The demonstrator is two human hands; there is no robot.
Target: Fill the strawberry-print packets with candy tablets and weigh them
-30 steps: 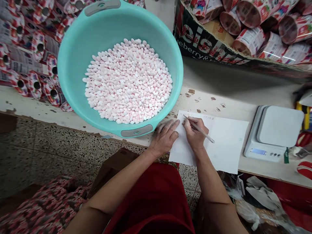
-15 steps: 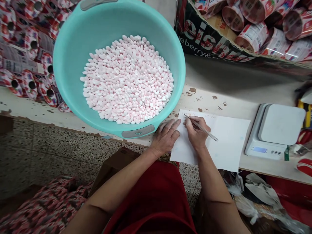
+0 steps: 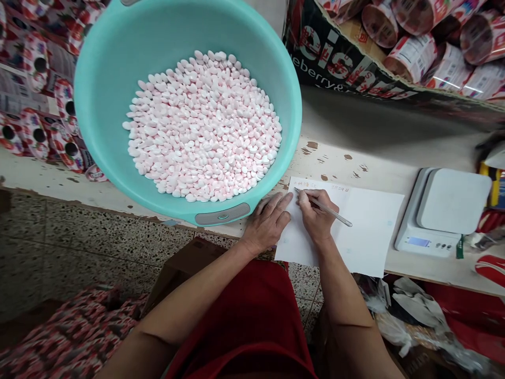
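Observation:
My right hand (image 3: 316, 213) grips a slim pen (image 3: 333, 212), its tip on the upper left part of a white sheet of paper (image 3: 365, 231). Small handwriting runs along the top edge of the sheet. My left hand (image 3: 268, 221) lies flat with fingers stretched out over the paper's left edge, holding nothing. Just beyond my left fingertips stands a large turquoise basin (image 3: 272, 68) with grey handle grips. Inside it is a heap of pale pink and white oval candies or tablets (image 3: 205, 131).
A white digital scale (image 3: 453, 202) with a lit display sits right of the paper. Behind it stands a dark printed carton (image 3: 339, 73) full of labelled containers (image 3: 414, 55). Strips of red packaging (image 3: 35, 63) are piled left of the basin. The worn table edge (image 3: 130, 205) runs in front.
My right hand has shifted slightly left and down, with the pen tip now just under the first written line. More writing shows at the top. My left hand stays put.

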